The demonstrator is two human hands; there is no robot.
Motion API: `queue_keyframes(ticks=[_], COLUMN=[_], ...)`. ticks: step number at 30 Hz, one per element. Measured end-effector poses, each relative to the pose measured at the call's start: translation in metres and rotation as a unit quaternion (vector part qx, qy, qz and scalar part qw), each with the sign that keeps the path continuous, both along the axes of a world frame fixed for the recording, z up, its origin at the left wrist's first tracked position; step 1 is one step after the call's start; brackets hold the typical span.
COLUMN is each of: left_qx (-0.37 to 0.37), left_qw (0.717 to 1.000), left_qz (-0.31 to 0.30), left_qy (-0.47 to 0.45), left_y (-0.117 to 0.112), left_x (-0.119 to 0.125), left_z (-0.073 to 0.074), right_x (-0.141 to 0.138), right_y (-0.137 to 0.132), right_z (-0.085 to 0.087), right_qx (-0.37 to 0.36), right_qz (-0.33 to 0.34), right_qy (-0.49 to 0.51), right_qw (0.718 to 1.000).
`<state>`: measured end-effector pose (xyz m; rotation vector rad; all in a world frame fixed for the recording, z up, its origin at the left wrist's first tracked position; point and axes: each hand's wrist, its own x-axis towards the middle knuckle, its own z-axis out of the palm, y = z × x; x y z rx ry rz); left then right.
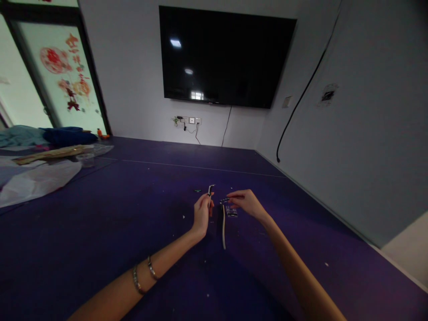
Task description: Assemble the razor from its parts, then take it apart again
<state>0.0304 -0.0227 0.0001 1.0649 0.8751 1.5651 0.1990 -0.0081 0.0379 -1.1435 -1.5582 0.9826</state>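
Note:
My left hand point(201, 215) is closed around a thin, pale and dark tool with a bent tip point(210, 189), which points up and to the right. Just across from it, my right hand point(246, 203) pinches a small dark strip with pale spots point(224, 200) between its fingertips. Below those fingers a small dark board with light markings point(232, 211) lies on the purple surface point(140, 240). A pale, slightly curved cord-like piece point(224, 229) runs toward me between the hands. Beyond the left hand lies another small dark strip point(198, 191).
Small white scraps point(183, 216) are scattered over the surface. At the left are crumpled white sheeting point(40, 180), a clear cup point(87, 159) and blue cloth point(67, 136). A black cable point(301, 98) hangs along the right wall, and a television point(227, 58) is mounted ahead.

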Motion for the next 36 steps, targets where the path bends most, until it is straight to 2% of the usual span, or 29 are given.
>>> queue_keyframes(ticks=[7, 13, 24, 36], left_qx=[0.012, 0.075, 0.122, 0.141], left_qw=[0.999, 0.993, 0.985, 0.98], left_qz=[-0.031, -0.056, -0.052, -0.044], left_qy=[0.005, 0.069, 0.11, 0.133], left_y=[-0.015, -0.022, -0.019, -0.014], left_x=[0.011, 0.016, 0.012, 0.009], left_z=[-0.009, -0.012, -0.007, -0.009], right_x=[-0.003, -0.006, -0.02, -0.024], right_y=[0.003, -0.002, -0.007, -0.011], right_z=[0.0, 0.008, 0.005, 0.008], right_qx=[0.009, 0.044, 0.066, 0.065], right_qz=[-0.034, -0.053, -0.044, -0.034], right_qy=[0.052, 0.111, 0.211, 0.215], right_qw=[0.998, 0.991, 0.974, 0.974])
